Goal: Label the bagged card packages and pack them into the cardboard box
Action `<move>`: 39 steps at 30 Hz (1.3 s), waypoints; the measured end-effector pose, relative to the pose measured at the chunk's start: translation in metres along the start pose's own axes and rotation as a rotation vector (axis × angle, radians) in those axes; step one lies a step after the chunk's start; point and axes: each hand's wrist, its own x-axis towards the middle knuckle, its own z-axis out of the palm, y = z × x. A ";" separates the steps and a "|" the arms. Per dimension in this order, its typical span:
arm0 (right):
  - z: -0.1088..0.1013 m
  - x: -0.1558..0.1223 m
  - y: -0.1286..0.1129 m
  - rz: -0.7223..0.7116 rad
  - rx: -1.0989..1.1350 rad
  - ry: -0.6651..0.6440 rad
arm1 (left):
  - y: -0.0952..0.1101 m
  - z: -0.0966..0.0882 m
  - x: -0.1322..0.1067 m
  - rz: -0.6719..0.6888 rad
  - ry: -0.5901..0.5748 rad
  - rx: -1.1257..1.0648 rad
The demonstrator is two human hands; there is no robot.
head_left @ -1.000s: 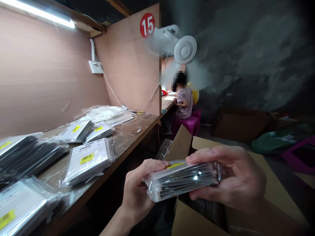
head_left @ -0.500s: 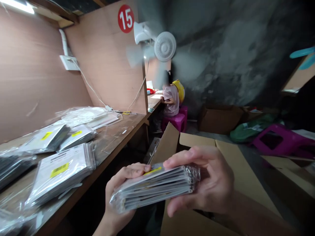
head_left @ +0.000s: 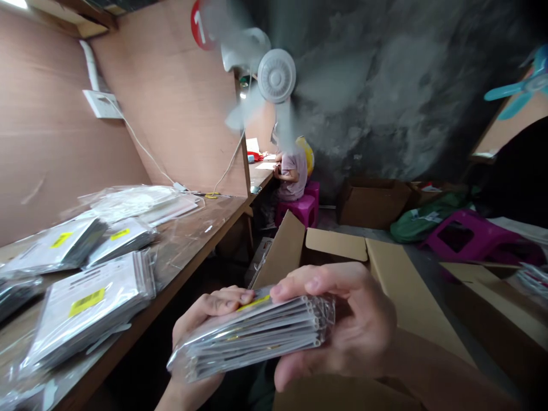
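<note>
The left hand (head_left: 205, 325) and right hand (head_left: 338, 319) are both curled, not spread, pinching a plastic-wrapped bundle of flat packs (head_left: 250, 339) between fingers and palm, top and underside. The bundle is at lower centre of the frame, held in the air above an open cardboard box (head_left: 338, 244), not resting in it. The step in hand is holding and turning over the bundle. More wrapped packs (head_left: 88, 302) with yellow labels lie on a wooden bench (head_left: 205, 228) at left. Farther off, upper centre, a seated person (head_left: 293, 171) works at the bench — a wall fan (head_left: 276, 75) blurs in front.
</note>
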 end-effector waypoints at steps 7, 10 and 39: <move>-0.001 0.003 -0.002 -0.028 -0.014 -0.061 | -0.002 -0.002 -0.004 -0.024 0.054 -0.033; -0.002 0.005 -0.004 -0.021 -0.025 -0.077 | -0.002 -0.002 -0.004 -0.033 0.051 -0.038; -0.002 0.005 -0.006 -0.010 -0.039 -0.083 | 0.005 0.002 0.000 -0.051 0.042 -0.056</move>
